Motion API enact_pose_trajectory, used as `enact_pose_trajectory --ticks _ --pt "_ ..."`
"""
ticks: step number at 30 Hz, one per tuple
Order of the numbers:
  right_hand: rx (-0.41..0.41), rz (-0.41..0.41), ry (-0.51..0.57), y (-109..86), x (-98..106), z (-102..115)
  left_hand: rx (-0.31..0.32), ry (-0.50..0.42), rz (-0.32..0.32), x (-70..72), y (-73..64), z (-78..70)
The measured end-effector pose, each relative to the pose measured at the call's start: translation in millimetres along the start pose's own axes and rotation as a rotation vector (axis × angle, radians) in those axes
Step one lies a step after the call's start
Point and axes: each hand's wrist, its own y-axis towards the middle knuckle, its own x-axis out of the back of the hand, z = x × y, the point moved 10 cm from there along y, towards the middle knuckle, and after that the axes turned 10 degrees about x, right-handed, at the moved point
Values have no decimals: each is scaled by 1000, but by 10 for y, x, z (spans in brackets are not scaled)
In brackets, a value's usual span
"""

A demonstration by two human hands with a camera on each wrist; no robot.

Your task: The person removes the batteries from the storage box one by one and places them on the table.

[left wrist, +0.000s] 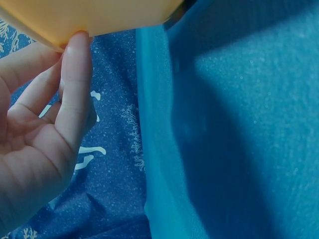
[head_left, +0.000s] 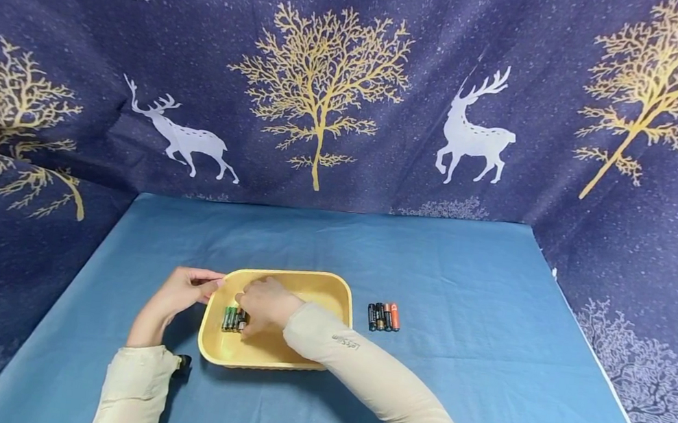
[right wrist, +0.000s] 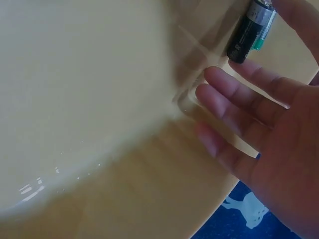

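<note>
A yellow plastic basin [head_left: 289,274] stands on the blue cloth. At its left end, my left hand [head_left: 181,293] pinches the rim between thumb and fingers, as the left wrist view also shows. Inside the basin, my right hand [head_left: 267,304] reaches toward the left part. Its thumb and index finger pinch a black battery [right wrist: 244,35] by its ends, the other fingers held apart from it. Several green and black batteries [head_left: 231,319] stand side by side at the basin's left, right beside these fingertips.
To the right of the basin, a row of several batteries [head_left: 384,317], black, copper and orange, lies on the blue cloth [head_left: 461,286]. A dark blue curtain [head_left: 368,173] printed with trees and deer hangs behind and along the sides.
</note>
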Motion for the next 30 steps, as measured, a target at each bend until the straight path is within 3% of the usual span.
enact_pose_trajectory --ticks 12,30 --pt "-30 21 -24 7 -30 -5 -18 -3 8 -13 -7 -24" --pt "-38 74 -21 -29 -66 -55 25 4 -7 -9 0 2"
